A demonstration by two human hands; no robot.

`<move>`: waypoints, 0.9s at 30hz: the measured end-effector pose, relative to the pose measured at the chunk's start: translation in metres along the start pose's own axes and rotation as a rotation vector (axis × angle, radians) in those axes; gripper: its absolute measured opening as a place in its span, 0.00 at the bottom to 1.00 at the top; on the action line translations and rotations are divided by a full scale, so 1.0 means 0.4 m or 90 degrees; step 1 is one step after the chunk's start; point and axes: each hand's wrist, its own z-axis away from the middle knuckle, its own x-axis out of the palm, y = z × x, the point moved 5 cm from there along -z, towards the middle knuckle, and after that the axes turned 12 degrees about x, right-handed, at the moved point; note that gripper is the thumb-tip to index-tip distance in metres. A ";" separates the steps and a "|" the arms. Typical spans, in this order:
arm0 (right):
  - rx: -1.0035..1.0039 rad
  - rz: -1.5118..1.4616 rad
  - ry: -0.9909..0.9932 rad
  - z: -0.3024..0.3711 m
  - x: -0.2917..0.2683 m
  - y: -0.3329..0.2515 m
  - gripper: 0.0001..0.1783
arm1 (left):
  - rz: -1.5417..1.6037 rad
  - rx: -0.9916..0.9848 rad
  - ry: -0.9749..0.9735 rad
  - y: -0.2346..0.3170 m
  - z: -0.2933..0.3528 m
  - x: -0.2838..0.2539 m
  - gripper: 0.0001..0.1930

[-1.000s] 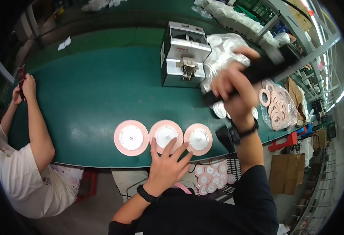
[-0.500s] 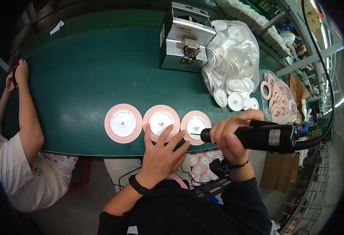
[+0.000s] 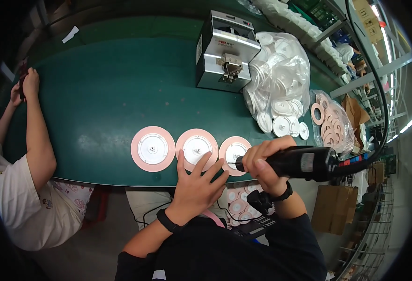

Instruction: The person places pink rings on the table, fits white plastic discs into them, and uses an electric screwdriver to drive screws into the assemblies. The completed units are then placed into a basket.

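Three pink discs with white round centres lie in a row near the front edge of the green table [image 3: 112,98]: a left disc [image 3: 152,148], a middle disc [image 3: 196,149] and a right disc [image 3: 234,154]. My left hand [image 3: 195,183] lies flat with fingers spread, its fingertips on the middle and right discs. My right hand [image 3: 264,164] grips a black electric screwdriver [image 3: 304,162], whose tip points at the centre of the right disc. A cable runs from the tool up and to the right.
A grey boxy machine [image 3: 224,51] stands at the back of the table. Beside it are a clear bag of white discs [image 3: 281,89] and a bag of pink rings [image 3: 332,124]. Another person [image 3: 28,154] sits at the left. A tray of small discs [image 3: 239,206] lies under the table edge.
My right hand came down from high above the bags with the screwdriver and brought its tip to the right disc. My left hand stayed on the discs.
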 end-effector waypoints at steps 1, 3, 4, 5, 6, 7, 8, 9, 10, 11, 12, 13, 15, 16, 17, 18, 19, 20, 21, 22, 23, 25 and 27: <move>-0.007 -0.001 -0.004 -0.018 -0.003 -0.006 0.17 | -0.007 0.001 0.003 -0.001 0.001 0.003 0.18; -0.033 -0.082 0.034 -0.094 -0.024 -0.040 0.23 | -0.008 -0.002 -0.007 -0.002 0.007 0.009 0.20; -0.099 -0.143 0.027 -0.155 -0.039 -0.068 0.25 | -0.010 -0.008 -0.014 -0.004 0.012 0.007 0.20; -0.165 -0.191 0.030 -0.216 -0.068 -0.109 0.27 | -0.007 0.000 -0.012 0.002 0.005 0.008 0.20; -0.164 -0.182 0.073 -0.278 -0.079 -0.132 0.26 | -0.008 0.000 -0.012 0.007 0.006 0.005 0.20; -0.166 -0.171 0.117 -0.339 -0.090 -0.146 0.26 | -0.010 0.002 -0.009 0.007 0.001 0.003 0.20; -0.176 -0.114 0.146 -0.395 -0.100 -0.144 0.24 | -0.011 0.006 -0.007 0.007 -0.002 0.002 0.20; -0.186 -0.061 0.172 -0.447 -0.103 -0.137 0.23 | -0.016 0.007 -0.005 0.005 -0.004 0.000 0.20; -0.190 -0.062 0.170 -0.483 -0.104 -0.122 0.23 | -0.014 0.006 -0.012 0.005 0.000 0.004 0.19; -0.170 -0.039 0.179 -0.513 -0.108 -0.098 0.22 | -0.012 0.006 -0.019 0.006 0.002 0.008 0.19; -0.148 -0.015 0.188 -0.526 -0.109 -0.076 0.21 | -0.008 0.005 -0.027 0.005 0.005 0.008 0.19; -0.151 -0.015 0.189 -0.525 -0.113 -0.060 0.21 | -0.009 0.008 -0.026 0.004 0.001 0.007 0.19; -0.086 -0.016 0.169 -0.521 -0.114 -0.017 0.20 | -0.019 0.017 -0.029 0.006 -0.004 0.006 0.19; -0.051 -0.017 0.158 -0.516 -0.115 -0.001 0.19 | -0.022 0.021 -0.032 0.009 -0.003 0.006 0.19; -0.050 -0.017 0.158 -0.502 -0.103 -0.001 0.19 | -0.022 0.019 -0.032 0.007 -0.001 0.007 0.19; -0.063 -0.006 0.161 -0.469 -0.090 -0.002 0.19 | -0.025 0.022 -0.040 0.006 0.001 0.009 0.19; -0.075 0.006 0.164 -0.432 -0.074 -0.007 0.19 | -0.027 0.025 -0.048 0.004 0.003 0.011 0.19; -0.074 0.008 0.162 -0.387 -0.059 -0.024 0.19 | -0.028 0.029 -0.054 0.003 0.000 0.015 0.18; -0.078 -0.054 0.154 -0.336 -0.047 -0.051 0.19 | -0.027 0.027 -0.051 -0.001 -0.004 0.016 0.18; -0.079 -0.118 0.148 -0.302 -0.047 -0.074 0.19 | -0.023 0.027 -0.057 0.003 -0.006 0.016 0.18; -0.076 -0.118 0.147 -0.296 -0.053 -0.090 0.19 | -0.019 0.027 -0.062 0.002 -0.006 0.015 0.18; -0.137 -0.101 0.155 -0.281 -0.067 -0.129 0.19 | -0.015 0.027 -0.068 0.001 -0.002 0.013 0.19; -0.170 -0.092 0.163 -0.284 -0.075 -0.145 0.19 | -0.019 0.023 -0.072 -0.001 0.000 0.011 0.19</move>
